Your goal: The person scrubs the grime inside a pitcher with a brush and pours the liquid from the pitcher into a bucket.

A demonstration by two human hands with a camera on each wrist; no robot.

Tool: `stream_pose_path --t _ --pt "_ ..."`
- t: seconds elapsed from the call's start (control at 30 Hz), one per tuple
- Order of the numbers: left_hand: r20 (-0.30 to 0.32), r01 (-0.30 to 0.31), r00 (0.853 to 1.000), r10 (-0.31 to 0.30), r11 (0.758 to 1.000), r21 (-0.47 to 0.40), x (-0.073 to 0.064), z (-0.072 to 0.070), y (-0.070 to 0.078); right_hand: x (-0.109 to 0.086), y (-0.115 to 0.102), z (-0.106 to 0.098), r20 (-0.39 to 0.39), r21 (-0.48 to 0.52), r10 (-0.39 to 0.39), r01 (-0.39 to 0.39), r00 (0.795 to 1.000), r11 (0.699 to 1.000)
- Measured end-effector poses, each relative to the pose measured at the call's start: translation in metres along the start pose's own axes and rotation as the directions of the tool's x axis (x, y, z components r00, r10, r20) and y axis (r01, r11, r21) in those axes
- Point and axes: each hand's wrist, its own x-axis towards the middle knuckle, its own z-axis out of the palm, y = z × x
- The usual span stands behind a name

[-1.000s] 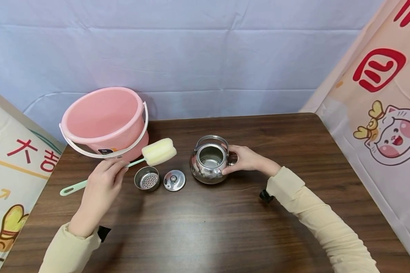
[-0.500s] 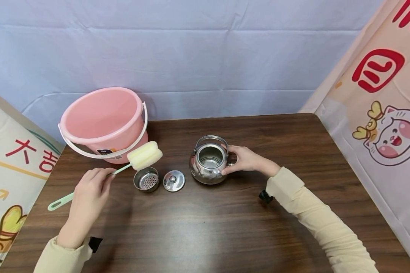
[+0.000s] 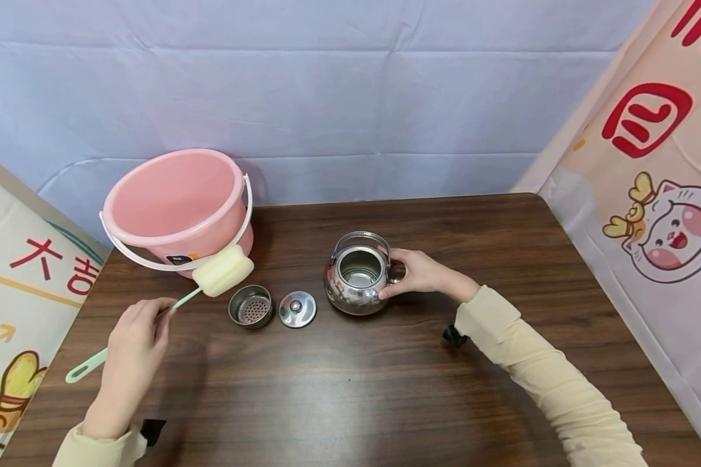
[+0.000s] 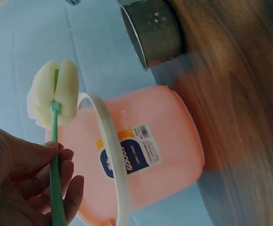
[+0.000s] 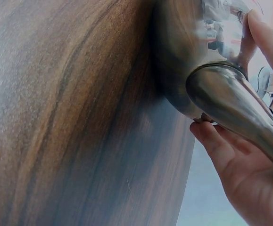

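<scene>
My left hand (image 3: 133, 344) grips the green handle of a sponge bottle brush (image 3: 223, 270), its pale yellow head pointing away to the right. In the head view that head overlaps the bucket's lower front. On the right, my right hand (image 3: 423, 272) holds a shiny steel teapot (image 3: 353, 301) around its spout side; the pot stands upright with its mouth uncovered and its bail handle raised. The right wrist view shows the spout (image 5: 230, 101) between thumb and fingers. Left of the pot lie its round knobbed lid (image 3: 297, 311) and a steel strainer basket (image 3: 251, 307) with a perforated bottom.
A pink bucket (image 4: 174, 122) with a white handle (image 4: 110, 141) stands at the back left of the dark wooden table (image 3: 350, 389). Pale blue cloth (image 3: 350, 104) hangs behind, and printed cloth panels line both sides.
My left hand has drawn the sponge brush leftward and toward me, its head passing from the right of the bucket to its front. The right hand and teapot have stayed put.
</scene>
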Motion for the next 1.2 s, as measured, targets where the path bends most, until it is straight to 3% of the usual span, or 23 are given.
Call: stream_pose_path --t 0.37,0.57,1.03,1.2 --pt "0.044 0.076 0.996 -0.078 0.996 0.042 -0.013 -0.002 -0.009 0.001 0.002 0.000 -0.008 -0.012 -0.004 0.004 1.000 1.000" --pt "0.031 0.100 0.994 -0.101 0.994 0.043 -0.020 -0.001 -0.019 0.000 0.001 0.000 -0.010 -0.016 -0.006 0.006 1.000 1.000" --pt "0.082 0.225 0.969 -0.233 0.970 0.090 -0.040 -0.003 -0.032 0.000 0.000 0.000 -0.005 -0.011 -0.002 0.002 1.000 1.000" --pt "0.072 0.237 0.967 -0.243 0.967 0.091 -0.046 -0.003 -0.037 -0.001 0.000 0.000 -0.008 -0.009 -0.005 0.005 1.000 1.000"
